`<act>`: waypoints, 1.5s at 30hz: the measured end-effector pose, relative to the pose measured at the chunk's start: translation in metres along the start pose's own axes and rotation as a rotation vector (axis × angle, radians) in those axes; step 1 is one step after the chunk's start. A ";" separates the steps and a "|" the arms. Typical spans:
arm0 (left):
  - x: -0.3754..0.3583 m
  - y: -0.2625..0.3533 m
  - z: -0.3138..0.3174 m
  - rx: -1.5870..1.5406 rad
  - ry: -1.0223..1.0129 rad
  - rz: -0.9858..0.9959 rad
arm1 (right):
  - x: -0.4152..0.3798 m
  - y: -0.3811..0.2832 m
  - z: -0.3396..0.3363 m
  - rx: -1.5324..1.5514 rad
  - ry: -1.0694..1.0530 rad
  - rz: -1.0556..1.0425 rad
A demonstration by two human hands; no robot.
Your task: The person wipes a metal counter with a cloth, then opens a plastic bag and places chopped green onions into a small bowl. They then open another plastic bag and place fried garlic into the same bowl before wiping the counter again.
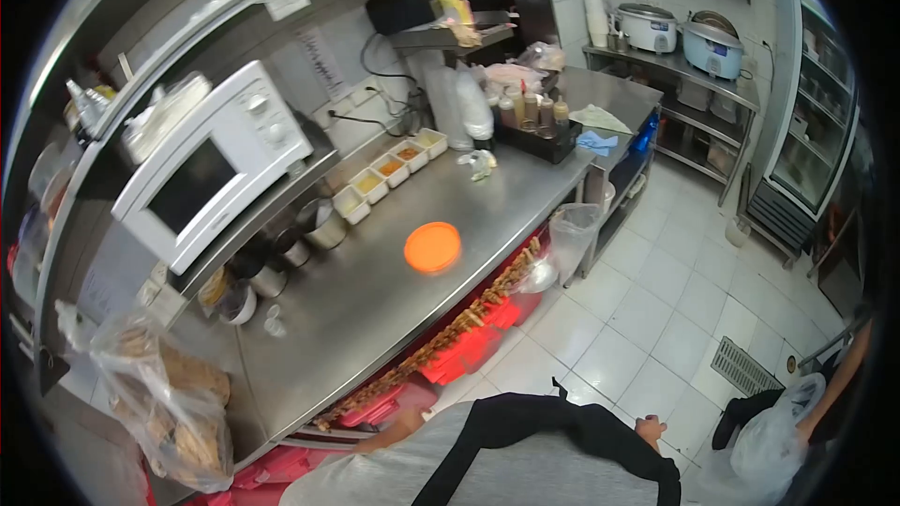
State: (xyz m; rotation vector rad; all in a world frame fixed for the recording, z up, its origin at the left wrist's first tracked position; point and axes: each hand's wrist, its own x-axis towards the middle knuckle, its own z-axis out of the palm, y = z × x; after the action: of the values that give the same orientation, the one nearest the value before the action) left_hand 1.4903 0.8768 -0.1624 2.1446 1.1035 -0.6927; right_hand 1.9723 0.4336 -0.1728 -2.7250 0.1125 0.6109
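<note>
My left hand [409, 423] is low beside the counter's front edge, near the red plastic containers [464, 354] under it. My grey sleeve and body partly cover it, so its fingers do not show clearly. Out to the right over the tiled floor, my right hand [650, 428] has its fingers curled in, and nothing shows in them. An orange round lid or tub [432, 246] rests on the steel counter [347, 319], apart from both hands. Along the front edge runs a row of brown pieces, perhaps skewers [469, 319], above the red containers.
A microwave [214, 164] stands on a shelf at left, above several metal pots. White tubs [389, 166] of food line the wall. A black crate [539, 136] holds sauce bottles. At lower right, another person's arm [834, 384] holds a clear plastic bag [773, 445]. Rice cookers [647, 28] stand behind.
</note>
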 end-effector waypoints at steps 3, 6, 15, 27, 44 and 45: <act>0.074 0.072 -0.052 0.083 0.182 0.233 | 0.013 0.001 -0.014 0.109 -0.049 0.125; 0.061 0.243 -0.157 0.022 0.315 0.367 | 0.042 0.029 -0.013 0.003 0.123 0.091; 0.150 0.456 -0.267 -0.259 0.538 0.544 | 0.211 0.030 -0.063 -0.212 -0.086 0.081; 0.208 0.530 -0.332 -0.406 0.871 0.302 | 0.469 -0.224 -0.197 0.080 0.204 -0.495; 0.349 0.692 -0.424 -0.176 0.725 0.763 | 0.529 -0.760 -0.266 0.099 -0.133 -1.398; 0.351 0.704 -0.437 -0.208 0.717 0.775 | 0.535 -0.780 -0.269 0.090 -0.133 -1.443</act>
State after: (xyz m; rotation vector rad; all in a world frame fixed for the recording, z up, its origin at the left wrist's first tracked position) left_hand 2.3357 1.0525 0.0907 2.4149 0.5077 0.5528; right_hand 2.6806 1.0704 0.0721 -1.9099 -1.5970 0.2749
